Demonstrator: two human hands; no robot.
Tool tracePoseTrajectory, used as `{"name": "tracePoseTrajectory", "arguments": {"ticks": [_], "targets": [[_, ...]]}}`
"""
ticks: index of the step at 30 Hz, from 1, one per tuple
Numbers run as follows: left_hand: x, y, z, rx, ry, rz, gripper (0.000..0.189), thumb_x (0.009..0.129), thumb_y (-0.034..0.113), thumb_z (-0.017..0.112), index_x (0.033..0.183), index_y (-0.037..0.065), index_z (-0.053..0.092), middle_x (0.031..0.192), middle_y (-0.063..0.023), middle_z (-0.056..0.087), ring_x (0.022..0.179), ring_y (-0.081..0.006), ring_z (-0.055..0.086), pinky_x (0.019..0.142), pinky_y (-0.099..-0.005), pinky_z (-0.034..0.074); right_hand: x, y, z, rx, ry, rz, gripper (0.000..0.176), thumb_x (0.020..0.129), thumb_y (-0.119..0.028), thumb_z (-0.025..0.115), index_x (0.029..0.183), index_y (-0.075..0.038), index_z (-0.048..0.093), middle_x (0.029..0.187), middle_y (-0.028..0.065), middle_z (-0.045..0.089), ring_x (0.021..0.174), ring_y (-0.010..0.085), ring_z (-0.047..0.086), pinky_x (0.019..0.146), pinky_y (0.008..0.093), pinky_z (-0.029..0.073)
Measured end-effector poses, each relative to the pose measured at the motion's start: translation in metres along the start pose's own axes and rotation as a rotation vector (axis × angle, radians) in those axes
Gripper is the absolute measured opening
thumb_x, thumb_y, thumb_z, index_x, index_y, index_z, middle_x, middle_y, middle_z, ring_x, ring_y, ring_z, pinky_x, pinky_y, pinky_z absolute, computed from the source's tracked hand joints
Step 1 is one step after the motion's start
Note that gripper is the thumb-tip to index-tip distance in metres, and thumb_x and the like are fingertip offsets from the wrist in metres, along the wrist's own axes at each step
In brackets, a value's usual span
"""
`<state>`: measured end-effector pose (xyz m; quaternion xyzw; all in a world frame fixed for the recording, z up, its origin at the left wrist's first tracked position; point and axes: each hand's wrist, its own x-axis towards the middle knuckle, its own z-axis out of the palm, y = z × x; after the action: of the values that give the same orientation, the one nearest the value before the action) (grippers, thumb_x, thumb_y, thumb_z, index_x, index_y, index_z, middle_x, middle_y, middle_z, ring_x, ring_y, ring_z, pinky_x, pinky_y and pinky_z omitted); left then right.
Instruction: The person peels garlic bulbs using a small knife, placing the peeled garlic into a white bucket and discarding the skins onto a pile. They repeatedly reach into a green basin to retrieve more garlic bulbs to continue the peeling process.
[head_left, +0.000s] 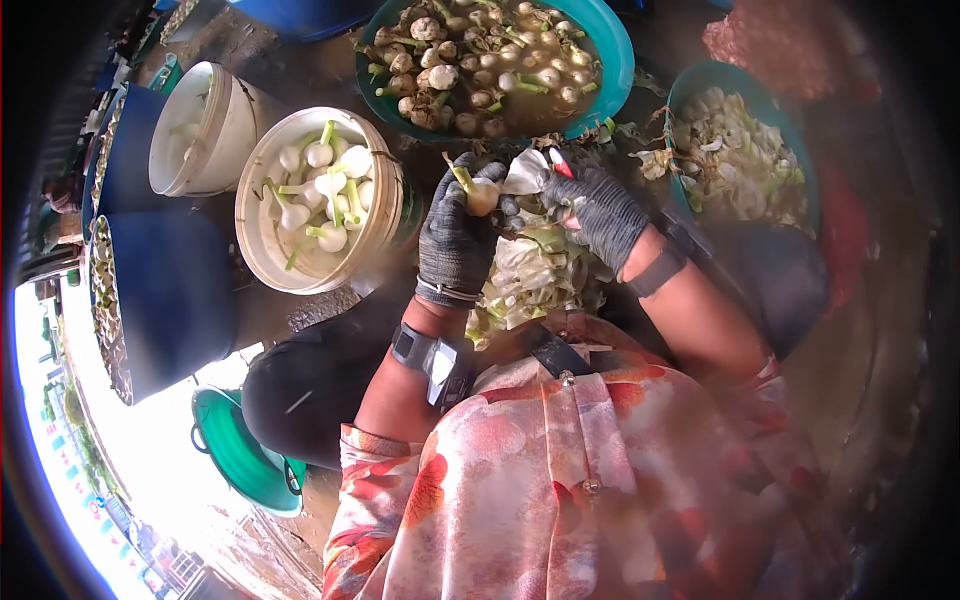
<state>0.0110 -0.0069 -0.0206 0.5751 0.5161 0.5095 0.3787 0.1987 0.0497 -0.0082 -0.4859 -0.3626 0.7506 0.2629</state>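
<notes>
My left hand (pixel 455 240), in a dark grey glove, is closed around a garlic bulb (pixel 482 196) with a short green stem. Close beside it, my gloved right hand (pixel 602 215) is wrapped round a small knife (pixel 562 165) with a red handle; most of the knife is hidden by the fingers. A strip of white peel (pixel 526 172) is at the right fingertips, between the two hands. Beneath both hands lies a heap of pale skins and trimmings (pixel 540 270), close against my lap.
A white bucket (pixel 250 240) of peeled bulbs stands left, with another white bucket (pixel 165 150) behind. Ahead, a green tub (pixel 618 60) holds unpeeled bulbs in murky water. At right, a teal basin (pixel 690 85) contains peelings. Blue drums (pixel 170 290) and a green basin (pixel 235 440) are further left.
</notes>
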Motion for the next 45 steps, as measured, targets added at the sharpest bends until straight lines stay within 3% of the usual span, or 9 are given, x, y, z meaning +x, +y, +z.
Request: {"name": "tracePoseTrajectory", "arguments": {"ticks": [3, 7, 15, 25, 29, 33, 37, 43, 45], "targets": [[0.005, 0.003, -0.007, -1.343, 0.087, -0.497, 0.041, 0.097, 0.022, 0.053, 0.132, 0.001, 0.045, 0.115, -0.0144, 0.06, 0.083, -0.0244, 0.062, 0.07, -0.0348, 0.054, -0.008, -0.002, 0.014, -0.817, -0.034, -0.27, 0.029, 0.089, -0.029, 0.066, 0.099, -0.002, 0.066, 0.085, 0.0135, 0.069, 0.077, 0.0254, 0.064, 0.074, 0.038, 0.051], [0.007, -0.003, -0.003, -1.324, 0.01, -0.501, 0.046, 0.097, 0.032, 0.052, 0.133, 0.004, 0.046, 0.112, -0.0138, 0.059, 0.08, -0.0255, 0.06, 0.071, -0.0381, 0.052, -0.026, -0.024, 0.018, -1.511, -0.096, -0.018, 0.035, 0.088, -0.029, 0.066, 0.106, 0.001, 0.061, 0.097, 0.0229, 0.067, 0.089, 0.038, 0.065, 0.08, 0.0428, 0.052], [0.005, 0.021, 0.005, -0.718, -0.027, -0.368, 0.044, 0.095, 0.019, 0.061, 0.135, 0.005, 0.046, 0.122, -0.009, 0.055, 0.107, -0.0172, 0.056, 0.094, -0.0325, 0.048, -0.013, -0.031, 0.028, -0.641, 0.129, -0.656, 0.041, 0.08, -0.03, 0.078, 0.106, -0.003, 0.063, 0.089, 0.0138, 0.068, 0.082, 0.0239, 0.066, 0.078, 0.0349, 0.052], [0.001, 0.019, 0.009, -0.701, -0.003, -0.326, 0.042, 0.091, 0.009, 0.065, 0.13, 0.006, 0.049, 0.121, -0.0064, 0.058, 0.105, -0.0151, 0.058, 0.091, -0.0295, 0.05, -0.007, -0.021, 0.028, -0.402, 0.078, -0.512, 0.02, 0.09, -0.02, 0.067, 0.098, -0.002, 0.067, 0.083, 0.0069, 0.067, 0.074, 0.0112, 0.057, 0.07, 0.0309, 0.049], [0.001, 0.01, 0.006, -0.787, 0.066, -0.413, 0.042, 0.1, 0.036, 0.052, 0.127, 0.004, 0.053, 0.115, -0.0062, 0.062, 0.105, -0.0171, 0.059, 0.095, -0.0339, 0.047, -0.002, -0.016, 0.026, -0.099, 0.055, -0.246, 0.024, 0.091, -0.023, 0.065, 0.104, -0.003, 0.068, 0.084, 0.0033, 0.067, 0.075, 0.0095, 0.057, 0.072, 0.0296, 0.048], [0.019, 0.008, 0.005, -1.276, 0.409, -0.683, 0.046, 0.1, 0.045, 0.046, 0.119, 0.006, 0.059, 0.111, -0.0084, 0.064, 0.095, -0.0187, 0.06, 0.088, -0.0334, 0.049, -0.01, -0.014, 0.026, -0.31, -0.13, -0.392, 0.03, 0.09, -0.031, 0.065, 0.1, -0.002, 0.068, 0.081, 0.0015, 0.066, 0.075, 0.0106, 0.057, 0.073, 0.0309, 0.048], [0.031, -0.006, -0.038, -1.509, 0.287, -0.467, 0.05, 0.101, 0.051, 0.037, 0.109, 0.007, 0.061, 0.1, -0.0083, 0.065, 0.08, -0.0191, 0.057, 0.071, -0.0313, 0.047, -0.02, -0.021, 0.029, -0.865, -0.301, -0.324, 0.037, 0.086, -0.038, 0.068, 0.095, -0.003, 0.065, 0.08, 0.0189, 0.065, 0.073, 0.0319, 0.063, 0.07, 0.0381, 0.051], [0.061, -0.023, -0.14, -2.288, 0.343, -0.193, 0.054, 0.101, 0.037, 0.029, 0.144, 0.007, 0.035, 0.15, -0.0076, 0.041, 0.137, -0.0198, 0.038, 0.106, -0.0464, 0.034, -0.016, -0.02, 0.021, -1.452, -0.386, -0.066, 0.04, 0.089, -0.044, 0.059, 0.1, -0.007, 0.068, 0.088, 0.0164, 0.069, 0.086, 0.0351, 0.067, 0.079, 0.0462, 0.051], [0.08, -0.033, -0.12, -1.729, 0.34, -0.27, 0.061, 0.097, 0.046, 0.041, 0.14, 0.003, 0.041, 0.136, -0.0099, 0.049, 0.117, -0.0253, 0.048, 0.096, -0.0426, 0.041, -0.015, -0.022, 0.022, -1.447, -0.347, -0.024, 0.035, 0.088, -0.039, 0.06, 0.1, -0.007, 0.07, 0.091, 0.0155, 0.07, 0.088, 0.0341, 0.068, 0.079, 0.0447, 0.052]]}}
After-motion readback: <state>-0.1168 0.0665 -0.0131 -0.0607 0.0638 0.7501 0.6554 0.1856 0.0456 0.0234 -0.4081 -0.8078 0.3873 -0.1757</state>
